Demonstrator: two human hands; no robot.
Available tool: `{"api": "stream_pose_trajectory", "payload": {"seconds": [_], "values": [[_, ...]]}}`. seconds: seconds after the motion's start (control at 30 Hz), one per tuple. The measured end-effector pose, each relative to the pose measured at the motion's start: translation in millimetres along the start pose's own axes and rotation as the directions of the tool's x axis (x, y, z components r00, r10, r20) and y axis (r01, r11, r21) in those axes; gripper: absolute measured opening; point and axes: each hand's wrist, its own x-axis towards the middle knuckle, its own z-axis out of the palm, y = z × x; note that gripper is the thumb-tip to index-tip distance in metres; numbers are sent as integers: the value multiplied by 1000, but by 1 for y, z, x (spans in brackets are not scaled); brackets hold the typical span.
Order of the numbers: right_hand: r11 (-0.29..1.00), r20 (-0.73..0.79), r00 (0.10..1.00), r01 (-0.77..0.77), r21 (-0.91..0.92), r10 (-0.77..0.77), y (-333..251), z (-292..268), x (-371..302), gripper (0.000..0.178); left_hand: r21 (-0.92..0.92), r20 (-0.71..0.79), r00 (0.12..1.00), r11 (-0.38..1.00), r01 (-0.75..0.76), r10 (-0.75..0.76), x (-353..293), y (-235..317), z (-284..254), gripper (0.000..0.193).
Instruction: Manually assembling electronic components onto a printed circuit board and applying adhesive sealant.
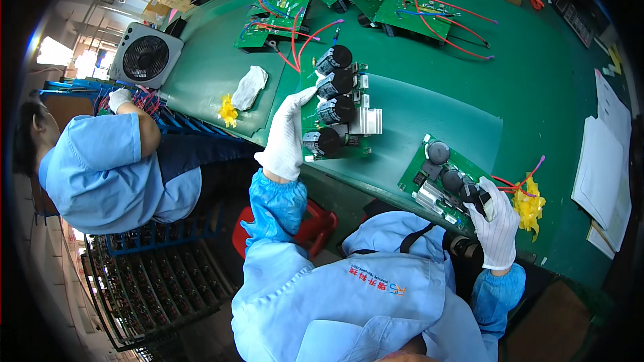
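Note:
My left hand (285, 135), in a white glove, grips the left side of a green circuit board. A row of black cylindrical capacitors (337, 82) stands out from this board, with a finned silver heatsink (367, 121) on its right side. My right hand (495, 226), gloved too, is closed on the right end of a second circuit board (416, 166), by its black parts. That board lies near the table's front edge and carries round black capacitors (438, 152) and a silver heatsink (436, 198). Red wires (533, 184) stick out past my right hand. My fingertips are partly hidden.
Several wired green boards (412, 15) lie at the back of the green table (537, 80). Yellow tape scraps (528, 208) and a crumpled white glove or cloth (249, 87) lie about. Papers (602, 171) are at right. A co-worker (114, 167) sits at left near a fan (145, 55).

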Motion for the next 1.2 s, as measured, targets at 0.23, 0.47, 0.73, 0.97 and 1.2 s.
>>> {"api": "stream_pose_trajectory", "payload": {"seconds": [0.23, 0.47, 0.73, 0.97, 1.2], "values": [[999, -35, 998, -41, 32, 43, -3, 1, 0, 50, 330, -211, 930, 917, -223, 302, 12, -5, -15, 33], [997, -179, 984, 9, 78, 5, 15, 20, -4, 47, 939, 343, 492, -291, -180, 800, 40, -30, -35, 38], [837, -110, 906, -324, 442, 409, 1, -5, -3, 37, 878, 427, 595, -470, -93, 681, 48, -66, -50, 46], [945, -128, 946, 273, -179, -297, -7, -13, -7, 69, 834, 444, 604, -551, -11, 661, 36, -54, -17, 46], [935, -83, 944, 301, -188, -321, 4, 5, -5, 62, 535, 183, 977, 822, -195, 112, -32, -78, 62, 42]]}}
